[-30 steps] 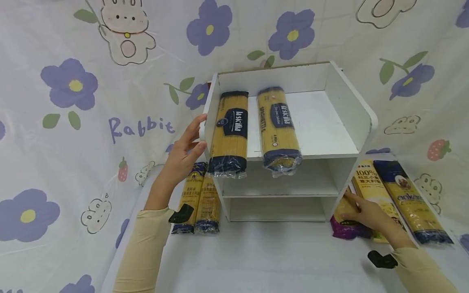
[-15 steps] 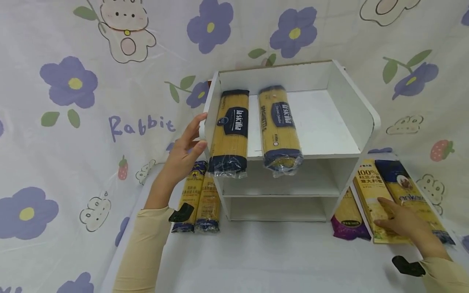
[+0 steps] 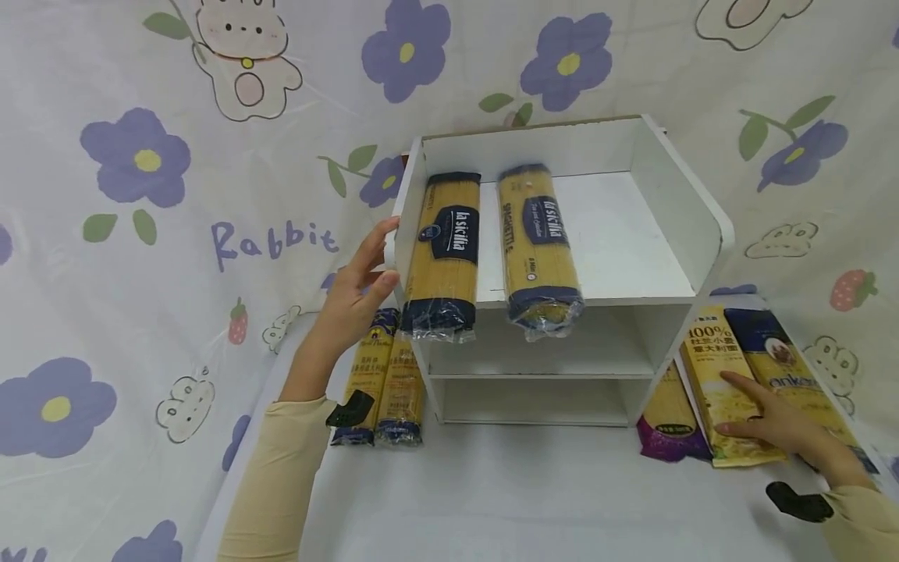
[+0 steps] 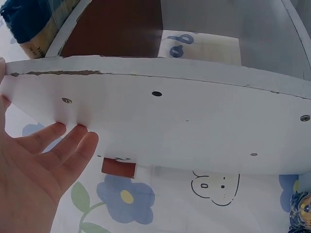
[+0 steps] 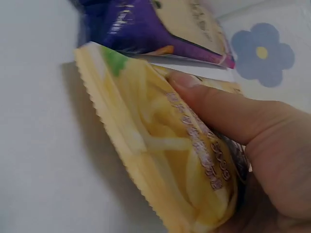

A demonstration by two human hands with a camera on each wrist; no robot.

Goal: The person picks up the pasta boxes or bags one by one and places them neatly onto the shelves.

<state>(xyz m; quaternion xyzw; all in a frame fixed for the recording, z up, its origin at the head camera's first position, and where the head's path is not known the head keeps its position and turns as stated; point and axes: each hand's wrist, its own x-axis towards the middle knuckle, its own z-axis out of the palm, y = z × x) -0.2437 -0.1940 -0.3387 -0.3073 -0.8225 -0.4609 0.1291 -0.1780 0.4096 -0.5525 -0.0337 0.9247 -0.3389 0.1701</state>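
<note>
My left hand [image 3: 344,308] touches the left side panel of a white shelf unit [image 3: 625,226]. In the left wrist view its fingers [image 4: 77,141] rest fairly straight against the panel's outer face. At the right, my right hand [image 3: 783,421] grips a yellow pasta pack [image 3: 716,343] near its lower end. The right wrist view shows the thumb [image 5: 214,104] across the pack's printed face and the other fingers mostly hidden beneath. A purple-ended pasta pack [image 3: 670,414] lies to its left, a blue-and-yellow pasta pack [image 3: 779,363] to its right.
Two spaghetti packs [image 3: 444,250] [image 3: 539,234] lie on the top shelf, their ends jutting past its front edge. Two lower shelves [image 3: 534,402] sit beneath. Left of the unit lie two more yellow packs [image 3: 368,375] [image 3: 400,390]. A patterned cloth [image 3: 147,297] hangs behind.
My right hand has moved right from the purple-ended pack to the yellow pasta pack and now grips it. My left hand stays at the side panel.
</note>
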